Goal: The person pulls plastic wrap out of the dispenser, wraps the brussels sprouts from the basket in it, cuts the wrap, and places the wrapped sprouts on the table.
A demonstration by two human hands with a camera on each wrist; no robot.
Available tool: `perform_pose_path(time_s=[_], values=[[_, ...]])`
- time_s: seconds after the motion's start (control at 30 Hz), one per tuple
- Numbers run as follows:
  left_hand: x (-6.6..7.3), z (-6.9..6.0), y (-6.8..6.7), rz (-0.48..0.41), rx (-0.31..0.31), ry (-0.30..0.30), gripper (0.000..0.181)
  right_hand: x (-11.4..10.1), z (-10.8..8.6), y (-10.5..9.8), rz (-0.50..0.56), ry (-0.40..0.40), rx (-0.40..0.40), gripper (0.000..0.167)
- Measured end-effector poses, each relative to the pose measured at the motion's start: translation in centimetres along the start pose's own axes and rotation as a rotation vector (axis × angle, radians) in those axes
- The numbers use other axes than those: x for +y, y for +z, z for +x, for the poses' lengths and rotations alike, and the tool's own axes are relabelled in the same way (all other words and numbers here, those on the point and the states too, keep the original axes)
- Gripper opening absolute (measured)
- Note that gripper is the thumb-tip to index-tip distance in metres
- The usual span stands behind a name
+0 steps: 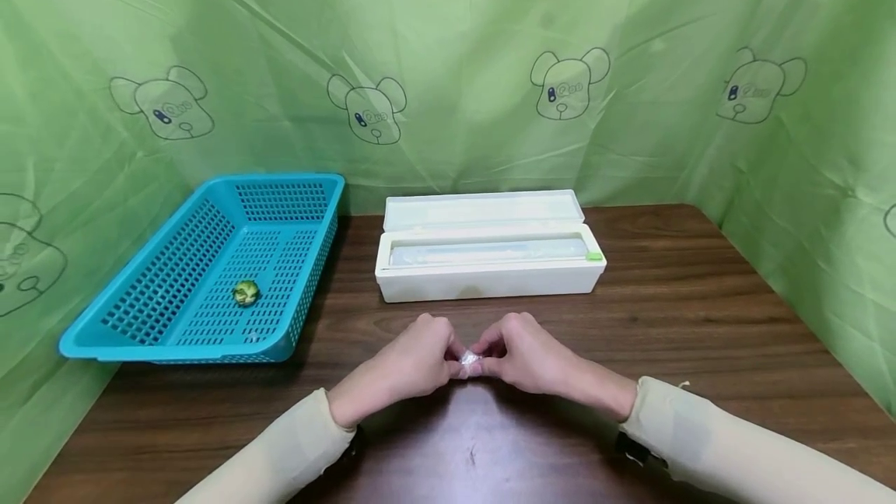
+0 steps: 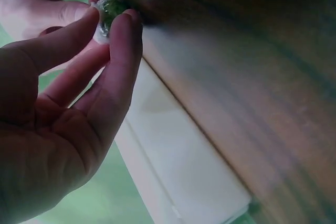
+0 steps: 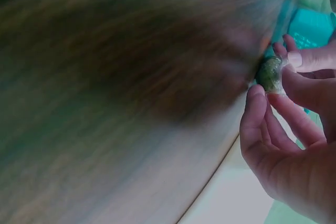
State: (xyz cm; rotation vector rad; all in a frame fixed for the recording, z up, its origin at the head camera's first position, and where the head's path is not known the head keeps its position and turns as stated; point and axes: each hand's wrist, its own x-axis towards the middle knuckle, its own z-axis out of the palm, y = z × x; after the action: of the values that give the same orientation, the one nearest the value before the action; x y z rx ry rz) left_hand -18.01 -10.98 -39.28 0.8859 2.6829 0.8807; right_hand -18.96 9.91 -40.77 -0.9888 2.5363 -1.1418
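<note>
Above the table, both hands meet at a small green Brussels sprout wrapped in clear cling film. The left hand pinches one side of it between thumb and fingers. From the other side, the right hand pinches it with curled fingertips. In the head view only shiny film shows between the fingers, so the sprout is mostly hidden there. The right wrist view shows the green leaves through the film. Just behind the hands lies a long white cling film box, its lid raised and a roll inside.
At the left stands a blue perforated basket with another Brussels sprout in it. A green tab sits at the film box's right end. Green curtain surrounds the back and sides of the brown wooden table.
</note>
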Motion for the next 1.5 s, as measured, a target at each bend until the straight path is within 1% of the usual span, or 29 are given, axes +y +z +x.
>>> perform_pose_path(time_s=[0.07, 0.17, 0.3, 0.37, 0.43, 0.63, 0.73, 0.8, 0.87, 0.9, 1.07, 1.13, 1.27, 1.37, 1.5], values=[[-0.2, 0.1, -0.1, -0.043, -0.014, -0.027, 0.009, 0.1, 0.1, -0.1, 0.033, 0.037, -0.021, 0.006], [-0.6, 0.0, -0.3, -0.12, -0.04, -0.065, 0.008, 0.2, 0.1, -0.3, 0.058, 0.075, -0.047, 0.014], [-1.0, -0.2, -0.6, -0.204, -0.066, -0.115, 0.006, 0.4, 0.1, -0.4, 0.038, 0.059, -0.104, 0.014], [-1.2, -0.2, -0.7, -0.208, -0.075, -0.121, 0.005, 0.4, 0.1, -0.4, 0.03, 0.043, -0.131, 0.009], [-1.3, -0.2, -0.8, -0.203, -0.088, -0.118, 0.007, 0.4, 0.1, -0.5, 0.037, 0.044, -0.138, 0.007], [-1.4, 0.0, -0.7, -0.171, -0.131, -0.107, 0.013, 0.5, 0.1, -0.6, 0.102, 0.095, -0.091, 0.018], [-1.2, 0.2, -0.6, -0.168, -0.138, -0.104, 0.014, 0.4, 0.0, -0.7, 0.113, 0.102, -0.069, 0.019], [-1.1, 0.4, -0.6, -0.17, -0.127, -0.105, 0.011, 0.3, -0.1, -0.8, 0.113, 0.107, -0.053, 0.019], [-1.0, 0.4, -0.7, -0.18, -0.102, -0.104, 0.009, 0.1, -0.2, -0.9, 0.115, 0.106, -0.034, 0.019], [-1.0, 0.5, -0.7, -0.182, -0.086, -0.103, 0.011, 0.0, -0.3, -0.9, 0.12, 0.102, -0.026, 0.018], [-0.7, 0.6, -0.6, -0.173, -0.011, -0.083, 0.03, -0.3, -0.6, -1.1, 0.13, 0.074, 0.019, 0.014], [-0.6, 0.5, -0.5, -0.189, 0.0, -0.082, 0.033, -0.4, -0.7, -1.2, 0.127, 0.067, 0.033, 0.012], [-0.5, 0.4, -0.2, -0.214, -0.007, -0.094, 0.033, -0.3, -0.8, -1.1, 0.115, 0.075, 0.041, 0.012], [-0.3, 0.2, -0.2, -0.203, 0.0, -0.081, 0.028, 0.1, -0.8, -0.9, 0.096, 0.081, 0.049, 0.017], [-0.3, 0.2, -0.1, -0.173, 0.031, -0.057, 0.023, 0.4, -0.6, -0.7, 0.073, 0.087, 0.055, 0.026]])
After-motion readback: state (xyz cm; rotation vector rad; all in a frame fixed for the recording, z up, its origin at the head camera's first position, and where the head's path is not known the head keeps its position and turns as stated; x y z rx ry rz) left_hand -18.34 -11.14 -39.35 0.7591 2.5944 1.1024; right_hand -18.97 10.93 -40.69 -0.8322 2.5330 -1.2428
